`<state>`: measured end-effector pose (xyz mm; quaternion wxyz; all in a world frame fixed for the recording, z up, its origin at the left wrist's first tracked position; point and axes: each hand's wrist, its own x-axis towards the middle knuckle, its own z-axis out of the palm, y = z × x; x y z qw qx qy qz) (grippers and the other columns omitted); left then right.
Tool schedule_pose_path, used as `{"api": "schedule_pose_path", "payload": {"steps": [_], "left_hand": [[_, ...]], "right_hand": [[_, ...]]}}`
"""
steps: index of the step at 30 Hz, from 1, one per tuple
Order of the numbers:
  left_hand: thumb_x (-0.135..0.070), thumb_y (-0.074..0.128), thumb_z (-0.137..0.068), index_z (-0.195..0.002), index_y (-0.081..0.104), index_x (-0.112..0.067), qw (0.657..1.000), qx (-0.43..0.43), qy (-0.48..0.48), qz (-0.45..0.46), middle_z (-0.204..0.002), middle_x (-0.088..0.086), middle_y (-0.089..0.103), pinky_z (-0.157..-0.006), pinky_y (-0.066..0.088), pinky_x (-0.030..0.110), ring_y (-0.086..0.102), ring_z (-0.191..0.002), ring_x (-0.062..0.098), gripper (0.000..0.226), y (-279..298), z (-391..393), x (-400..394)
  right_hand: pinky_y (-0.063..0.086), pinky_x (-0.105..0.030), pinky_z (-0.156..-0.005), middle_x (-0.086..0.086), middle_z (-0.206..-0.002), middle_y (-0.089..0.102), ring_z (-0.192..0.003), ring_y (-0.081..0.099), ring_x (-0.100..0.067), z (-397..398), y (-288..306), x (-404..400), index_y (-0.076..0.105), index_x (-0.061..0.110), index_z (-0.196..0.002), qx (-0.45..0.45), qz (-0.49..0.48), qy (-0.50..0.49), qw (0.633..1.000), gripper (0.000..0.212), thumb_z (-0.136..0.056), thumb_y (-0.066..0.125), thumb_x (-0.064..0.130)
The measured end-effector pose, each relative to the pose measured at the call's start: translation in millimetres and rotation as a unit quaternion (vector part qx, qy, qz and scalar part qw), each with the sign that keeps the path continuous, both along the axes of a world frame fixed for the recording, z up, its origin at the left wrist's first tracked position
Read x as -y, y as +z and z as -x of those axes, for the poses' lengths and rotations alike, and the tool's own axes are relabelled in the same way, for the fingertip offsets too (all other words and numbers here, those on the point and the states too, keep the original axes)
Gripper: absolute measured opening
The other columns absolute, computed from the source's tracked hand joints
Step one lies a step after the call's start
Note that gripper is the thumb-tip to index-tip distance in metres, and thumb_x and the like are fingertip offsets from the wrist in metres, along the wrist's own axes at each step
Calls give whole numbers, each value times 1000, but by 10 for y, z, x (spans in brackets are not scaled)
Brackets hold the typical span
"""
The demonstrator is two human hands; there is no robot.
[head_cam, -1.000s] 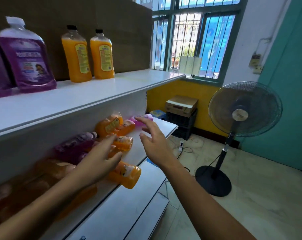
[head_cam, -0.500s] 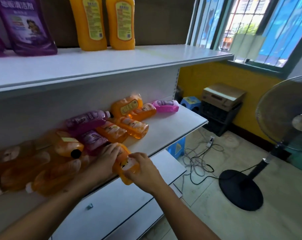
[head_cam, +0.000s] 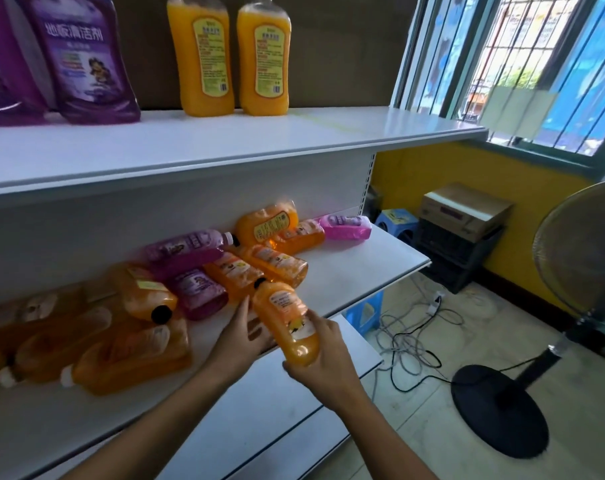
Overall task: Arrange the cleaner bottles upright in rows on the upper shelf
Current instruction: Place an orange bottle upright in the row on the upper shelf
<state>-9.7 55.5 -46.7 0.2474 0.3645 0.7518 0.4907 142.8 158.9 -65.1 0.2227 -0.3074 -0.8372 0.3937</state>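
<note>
- Right hand [head_cam: 323, 358]: wrapped round base of orange bottle [head_cam: 285, 322], at front edge of lower shelf [head_cam: 380, 258], cap tilted away.
- Left hand [head_cam: 240, 336]: fingers spread, steadying bottle's side.
- Tip cap-up; set beside standing orange bottles [head_cam: 231, 53] at back of upper shelf [head_cam: 294, 140].
- Smooth, translucent, waisted plastic: probably slippery; grip firmly.

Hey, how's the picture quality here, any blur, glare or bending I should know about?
Head view: daylight from the window lights the scene, blown out past the bars; the upper shelf edge bows from wide-angle distortion; lying bottles at far left are shadowed and smeared; the orange bottle in the right hand is soft; standing orange bottles read sharply.
</note>
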Motion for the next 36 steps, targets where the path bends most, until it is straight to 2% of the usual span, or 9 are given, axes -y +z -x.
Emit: {"api": "schedule_pose_path", "payload": {"steps": [4, 8, 12, 14, 18, 21, 28, 34, 36], "left_hand": [[-29, 71, -86, -145, 33, -34, 985, 149, -41, -78, -137, -13, 51, -83, 55, 20, 58, -113, 4, 70, 271, -443, -125], [-42, 74, -80, -137, 41, -42, 971, 194, -64, -125, -122, -20, 64, -83, 57, 24, 66, -106, 7, 66, 560, -664, -190], [-40, 82, -75, -139, 39, -44, 954, 233, -111, -152, -125, -13, 65, -93, 56, 42, 67, -111, 21, 77, 870, -703, -203], [-41, 80, -77, -144, 32, -45, 951, 240, -115, -155, -132, -7, 60, -91, 56, 44, 64, -113, 24, 83, 1032, -723, -218], [-28, 75, -81, -141, 31, -45, 942, 267, -131, -156, -131, -4, 56, -90, 57, 43, 60, -116, 27, 76, 1319, -776, -249], [-13, 75, -80, -137, 31, -49, 931, 286, -170, -153, -129, -2, 57, -91, 55, 47, 62, -114, 28, 80, 1473, -860, -224], [-15, 79, -77, -136, 27, -60, 934, 224, -238, -146, -137, -7, 50, -95, 53, 48, 61, -118, 25, 91, 1624, -986, -269], [-30, 64, -91, -143, -20, -54, 958, -16, -274, -85, -141, -26, 25, -96, 45, 17, 47, -121, -2, 101, 1964, -1003, -311], [-36, 64, -90, -142, -30, -47, 960, -122, -242, -69, -143, -26, 20, -98, 39, 16, 36, -126, -4, 109, 2167, -976, -363]], "right_hand": [[51, -19, -91, 14, -126, 40, -116, 48, -4, -34, 105, -15, 33, 36, -145, -107, 1, -64, 992, 92, -68, 82, 41], [51, -26, -99, 19, -133, 38, -124, 47, -3, -124, 273, 8, 26, 48, -143, -149, 18, -70, 986, 96, -68, 86, 39], [55, -19, -86, 19, -139, 41, -120, 55, -4, -361, 677, -172, 29, 54, -140, -187, 142, 10, 972, 87, -81, 80, 15], [55, -19, -83, 13, -139, 47, -118, 58, -7, -499, 952, -244, 36, 48, -139, -181, 156, 45, 970, 69, -89, 74, 19], [56, -19, -78, 14, -127, 55, -100, 68, -2, -726, 1441, -272, 44, 40, -132, -186, 129, 34, 974, 40, -100, 55, 21], [56, -17, -72, 12, -127, 55, -95, 68, 4, -835, 1674, -304, 43, 40, -136, -175, 64, 19, 982, 42, -98, 57, 26], [59, -42, -91, 11, -150, 35, -120, 60, -21, -965, 2002, -540, 12, 70, -141, -114, -29, 48, 992, 90, -75, 73, 63], [57, -42, -95, 26, -154, 18, -132, 48, -19, -941, 2421, -663, 10, 64, -146, -135, -105, 96, 981, 104, -78, 83, 31], [57, -40, -96, 33, -147, 16, -135, 41, -16, -849, 2571, -677, 12, 59, -148, -151, -155, 98, 971, 104, -79, 82, 27]]}}
